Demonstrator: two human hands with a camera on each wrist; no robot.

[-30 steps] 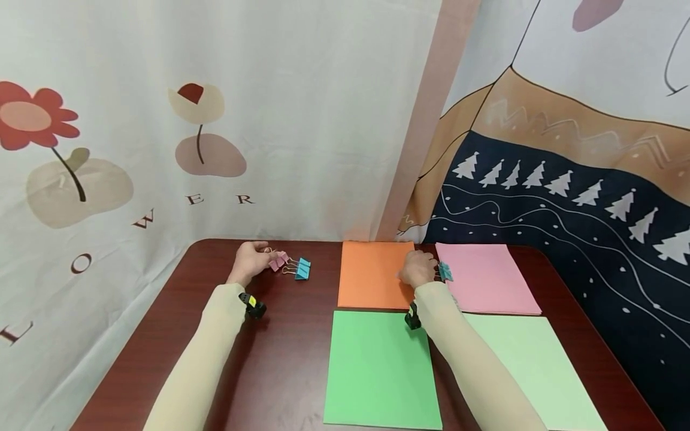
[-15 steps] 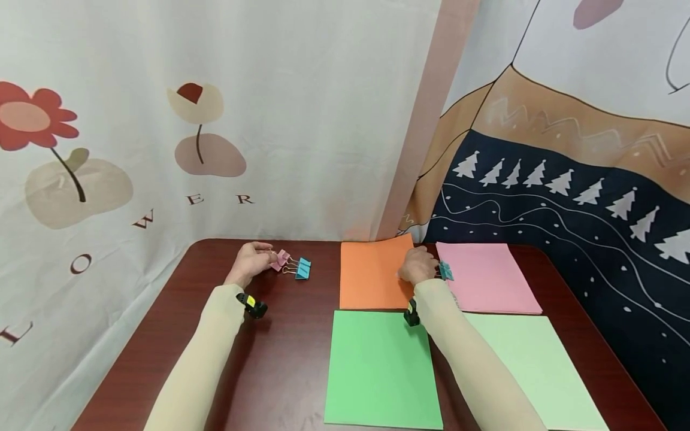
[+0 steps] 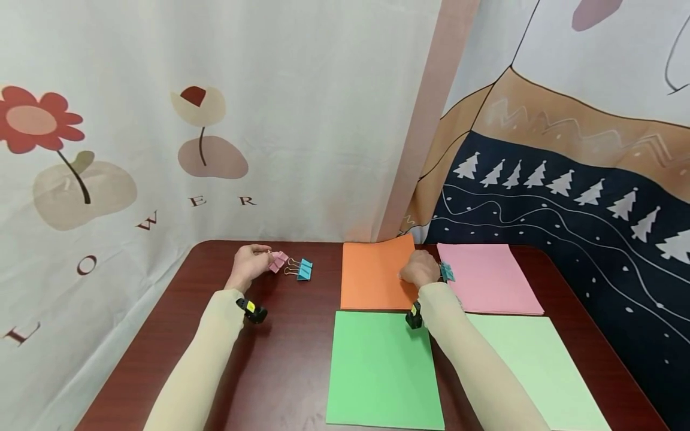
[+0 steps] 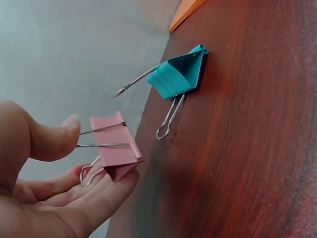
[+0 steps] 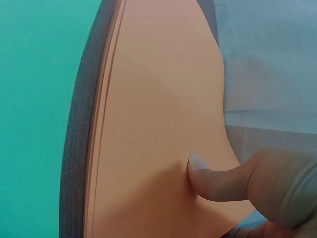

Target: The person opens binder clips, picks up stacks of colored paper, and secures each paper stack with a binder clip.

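Observation:
My left hand (image 3: 250, 264) holds a pink binder clip (image 4: 113, 142); in the left wrist view the thumb is at one wire handle and the fingers lie under the clip. Just right of it, a larger blue binder clip (image 3: 304, 270) rests on the table with its wire handles spread. My right hand (image 3: 420, 269) grips the right edge of a stack of orange paper (image 3: 372, 275). Its thumb (image 5: 218, 183) presses on top while the other fingers are mostly hidden below. The stack's far right corner bends upward.
A teal binder clip (image 3: 447, 272) sits on the left edge of a pink paper stack (image 3: 487, 278). Nearer are bright green paper (image 3: 384, 371) and pale green paper (image 3: 539, 365). A printed curtain (image 3: 302, 120) hangs behind the dark wooden table (image 3: 280, 371).
The orange stack's far right corner has bent up from lying flat under my right hand, whose fingers have drawn in. My left hand keeps the pink binder clip, almost in the same place.

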